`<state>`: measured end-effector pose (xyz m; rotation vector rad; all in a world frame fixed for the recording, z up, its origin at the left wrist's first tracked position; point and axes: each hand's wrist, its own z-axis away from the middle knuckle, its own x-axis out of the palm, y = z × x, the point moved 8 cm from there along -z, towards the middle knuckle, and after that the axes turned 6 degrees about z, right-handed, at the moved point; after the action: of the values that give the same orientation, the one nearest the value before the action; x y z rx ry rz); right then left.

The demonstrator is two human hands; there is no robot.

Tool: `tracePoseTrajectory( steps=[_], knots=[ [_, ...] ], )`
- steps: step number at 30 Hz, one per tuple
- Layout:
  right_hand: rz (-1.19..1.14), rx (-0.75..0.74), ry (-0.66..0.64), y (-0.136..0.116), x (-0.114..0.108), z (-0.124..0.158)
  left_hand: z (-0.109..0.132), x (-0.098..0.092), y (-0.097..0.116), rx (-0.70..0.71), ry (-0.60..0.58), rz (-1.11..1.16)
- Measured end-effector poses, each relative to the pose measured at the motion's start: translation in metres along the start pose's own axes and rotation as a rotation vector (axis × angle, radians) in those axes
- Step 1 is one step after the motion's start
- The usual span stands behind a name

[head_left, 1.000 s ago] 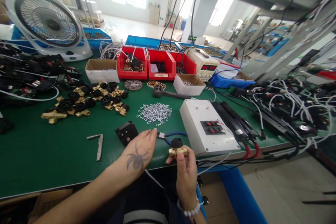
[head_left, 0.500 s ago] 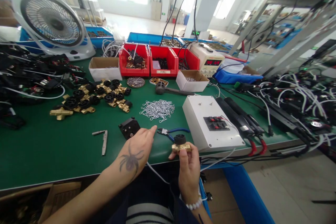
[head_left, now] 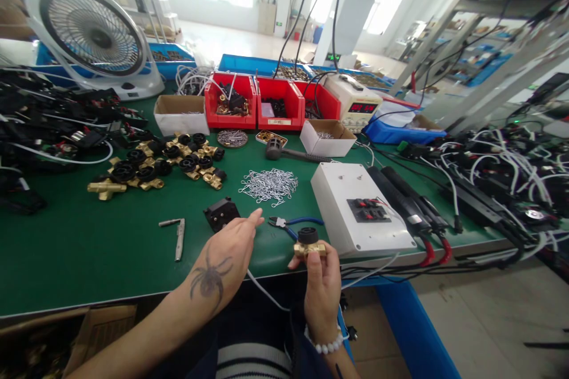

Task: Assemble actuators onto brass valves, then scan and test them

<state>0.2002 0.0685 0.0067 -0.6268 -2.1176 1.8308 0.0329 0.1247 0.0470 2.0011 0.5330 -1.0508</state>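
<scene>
A brass valve with a black cap (head_left: 309, 243) is held upright in the fingers of my right hand (head_left: 320, 278), near the table's front edge. My left hand (head_left: 233, 249), back upward, is at a black box-like part (head_left: 221, 213); its fingers are mostly hidden, so its grip cannot be made out. A white cable (head_left: 267, 291) runs down from beneath that hand. Blue-handled pliers (head_left: 291, 222) lie between and beyond the hands. Behind them is a pile of small metal clips (head_left: 269, 185).
Brass valves with black caps (head_left: 155, 163) cover the left middle. A silver pen-like tool (head_left: 179, 240) lies left of my left hand. A white switch box (head_left: 362, 207) stands at the right, near black cylinders (head_left: 400, 195). Red bins (head_left: 280, 103) line the back.
The camera view has shifted slightly. My left hand has drawn back a little toward me and left at the black part; my right hand still holds the valve.
</scene>
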Motion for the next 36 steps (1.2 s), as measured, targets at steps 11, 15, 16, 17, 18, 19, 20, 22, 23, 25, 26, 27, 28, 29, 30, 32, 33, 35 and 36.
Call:
tracePoseTrajectory(
  steps=[11,15,16,17,18,19,20,22,23,25,26,27,28,29,30,32,33,35,36],
  knots=[
    [0.006,-0.04,0.008,0.001,0.001,0.0,0.004,0.032,0.018,0.098,-0.083,-0.047],
    [0.003,-0.039,0.008,0.001,0.0,0.0,0.009,0.032,0.017,0.122,-0.095,-0.051],
    [0.001,-0.039,0.008,0.001,0.0,-0.001,0.01,0.03,0.016,0.117,-0.09,-0.055],
    [-0.002,-0.039,0.008,0.001,0.0,-0.001,0.01,0.029,0.015,0.108,-0.084,-0.063],
    [-0.004,-0.039,0.009,0.001,0.0,-0.001,0.01,0.027,0.013,0.099,-0.078,-0.074],
    [-0.006,-0.039,0.011,0.0,0.0,-0.001,0.01,0.026,0.013,0.092,-0.078,-0.087],
    [-0.009,-0.038,0.012,0.0,-0.001,-0.001,0.009,0.025,0.013,0.086,-0.083,-0.102],
    [-0.016,-0.033,0.015,0.0,-0.001,-0.001,0.005,0.026,0.014,0.072,-0.106,-0.139],
    [-0.022,-0.029,0.014,0.0,-0.001,0.0,0.003,0.027,0.015,0.06,-0.119,-0.163],
    [-0.038,-0.017,0.008,0.002,0.0,0.0,0.0,0.03,0.017,0.036,-0.144,-0.213],
    [-0.049,-0.01,0.004,0.003,0.0,0.0,-0.002,0.032,0.019,0.027,-0.153,-0.238],
    [-0.061,-0.002,-0.001,0.004,0.001,0.0,-0.004,0.033,0.021,0.026,-0.162,-0.258],
    [-0.073,0.007,-0.005,0.006,0.001,0.0,-0.006,0.035,0.023,0.033,-0.169,-0.275],
    [-0.083,0.014,-0.006,0.008,0.002,-0.001,-0.008,0.036,0.026,0.047,-0.173,-0.288],
    [-0.092,0.022,-0.003,0.009,0.002,-0.001,-0.009,0.037,0.029,0.067,-0.173,-0.296],
    [-0.097,0.031,0.013,0.009,0.002,0.001,-0.005,0.04,0.036,0.128,-0.162,-0.292],
    [-0.091,0.033,0.026,0.009,0.001,0.004,0.0,0.041,0.039,0.169,-0.143,-0.284],
    [-0.072,0.031,0.055,0.009,0.001,0.009,0.017,0.048,0.037,0.273,-0.085,-0.24],
    [-0.057,0.03,0.068,0.01,0.002,0.011,0.028,0.052,0.031,0.331,-0.008,-0.224]
  ],
)
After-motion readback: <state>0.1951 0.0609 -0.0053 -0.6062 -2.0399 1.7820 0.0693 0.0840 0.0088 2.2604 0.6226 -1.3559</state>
